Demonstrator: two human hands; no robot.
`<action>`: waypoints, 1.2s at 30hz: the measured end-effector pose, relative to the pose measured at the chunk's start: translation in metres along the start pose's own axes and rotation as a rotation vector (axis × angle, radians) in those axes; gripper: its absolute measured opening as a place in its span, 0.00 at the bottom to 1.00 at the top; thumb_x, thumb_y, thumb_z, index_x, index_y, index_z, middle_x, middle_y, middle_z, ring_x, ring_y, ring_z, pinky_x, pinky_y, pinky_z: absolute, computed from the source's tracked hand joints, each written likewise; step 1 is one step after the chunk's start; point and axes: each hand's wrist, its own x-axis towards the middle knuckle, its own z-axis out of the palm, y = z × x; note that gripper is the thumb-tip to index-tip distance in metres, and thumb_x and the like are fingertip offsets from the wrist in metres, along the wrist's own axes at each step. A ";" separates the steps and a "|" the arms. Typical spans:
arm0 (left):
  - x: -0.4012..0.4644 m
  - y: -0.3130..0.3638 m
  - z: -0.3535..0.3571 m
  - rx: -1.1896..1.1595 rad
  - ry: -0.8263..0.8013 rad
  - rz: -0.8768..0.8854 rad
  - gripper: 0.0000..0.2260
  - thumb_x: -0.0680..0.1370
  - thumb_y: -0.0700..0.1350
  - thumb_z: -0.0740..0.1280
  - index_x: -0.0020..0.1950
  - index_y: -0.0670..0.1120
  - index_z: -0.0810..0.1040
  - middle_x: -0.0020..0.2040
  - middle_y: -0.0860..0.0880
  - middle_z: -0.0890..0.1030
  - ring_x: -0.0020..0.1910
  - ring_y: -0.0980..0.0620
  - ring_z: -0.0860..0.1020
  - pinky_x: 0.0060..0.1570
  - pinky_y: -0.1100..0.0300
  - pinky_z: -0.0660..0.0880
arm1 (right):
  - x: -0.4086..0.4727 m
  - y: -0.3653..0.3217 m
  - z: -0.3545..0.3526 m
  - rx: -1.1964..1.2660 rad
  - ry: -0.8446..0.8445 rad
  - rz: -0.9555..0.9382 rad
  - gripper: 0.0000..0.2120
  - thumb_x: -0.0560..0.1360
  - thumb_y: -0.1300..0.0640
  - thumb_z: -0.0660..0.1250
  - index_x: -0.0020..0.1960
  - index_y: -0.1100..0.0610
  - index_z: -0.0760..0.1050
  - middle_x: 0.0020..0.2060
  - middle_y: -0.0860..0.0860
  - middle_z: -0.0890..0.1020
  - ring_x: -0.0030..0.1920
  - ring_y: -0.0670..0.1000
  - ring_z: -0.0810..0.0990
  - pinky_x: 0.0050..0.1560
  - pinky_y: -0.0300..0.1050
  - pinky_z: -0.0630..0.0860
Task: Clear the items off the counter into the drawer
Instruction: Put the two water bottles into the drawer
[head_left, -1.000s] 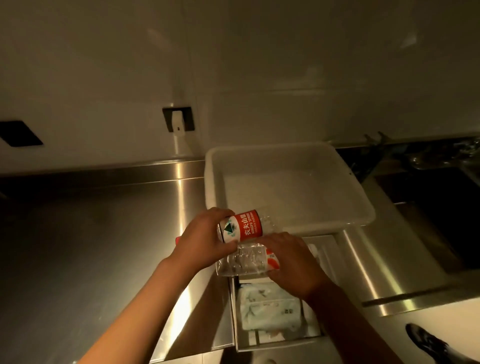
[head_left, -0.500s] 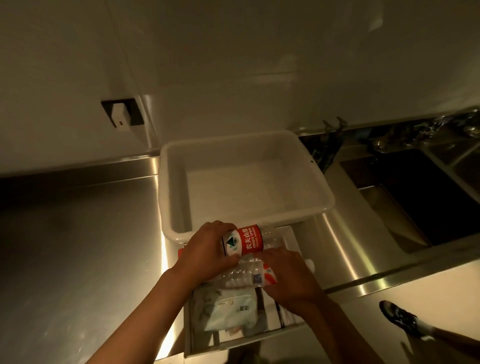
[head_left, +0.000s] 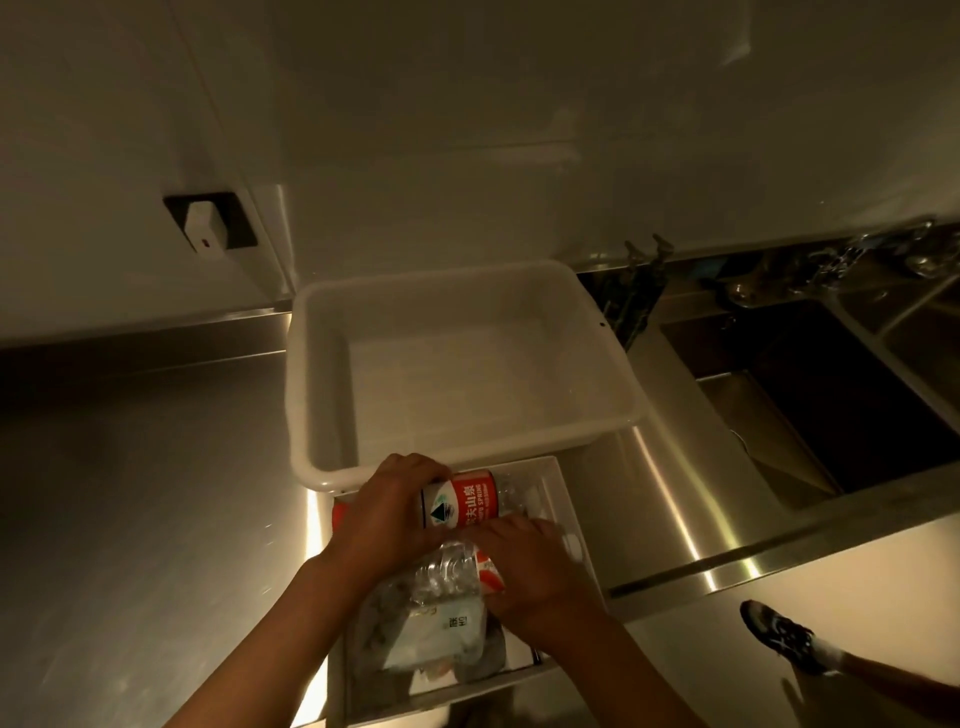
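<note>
Red-labelled bottle (head_left: 462, 500) in left hand (head_left: 384, 512), right hand (head_left: 524, 566) on clear bottle (head_left: 447, 571) (over drawer (head_left: 566, 499))

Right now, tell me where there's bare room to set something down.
Bare steel counter left of the white tub, and the tub's own floor. The drawer is crowded: both hands, two water bottles and a wipes pack.

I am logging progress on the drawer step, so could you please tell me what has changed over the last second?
Both hands have carried the two water bottles down from above the counter edge into the open drawer. The left hand still grips the red-labelled bottle; the right hand still holds the clear bottle, now over the tissue pack. Nothing was let go. The white tub stays on the counter.
</note>
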 end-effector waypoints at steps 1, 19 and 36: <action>0.000 -0.001 0.000 -0.001 0.000 0.009 0.28 0.65 0.59 0.78 0.63 0.55 0.78 0.57 0.59 0.78 0.56 0.59 0.73 0.54 0.63 0.73 | 0.000 -0.001 0.001 0.011 0.003 0.002 0.26 0.77 0.49 0.68 0.73 0.39 0.65 0.70 0.41 0.71 0.72 0.46 0.65 0.75 0.47 0.53; -0.019 -0.024 -0.005 0.046 0.013 0.033 0.18 0.70 0.43 0.78 0.59 0.51 0.83 0.54 0.57 0.78 0.55 0.53 0.72 0.51 0.56 0.75 | 0.002 -0.005 0.015 0.128 -0.022 0.010 0.29 0.75 0.52 0.69 0.75 0.44 0.66 0.70 0.43 0.71 0.71 0.46 0.65 0.75 0.49 0.59; -0.034 -0.026 -0.013 0.080 0.071 0.002 0.15 0.72 0.44 0.76 0.59 0.52 0.83 0.55 0.55 0.79 0.54 0.52 0.74 0.52 0.58 0.74 | 0.015 -0.010 0.042 0.005 0.075 -0.092 0.32 0.72 0.50 0.71 0.72 0.40 0.63 0.67 0.41 0.66 0.70 0.48 0.64 0.72 0.55 0.67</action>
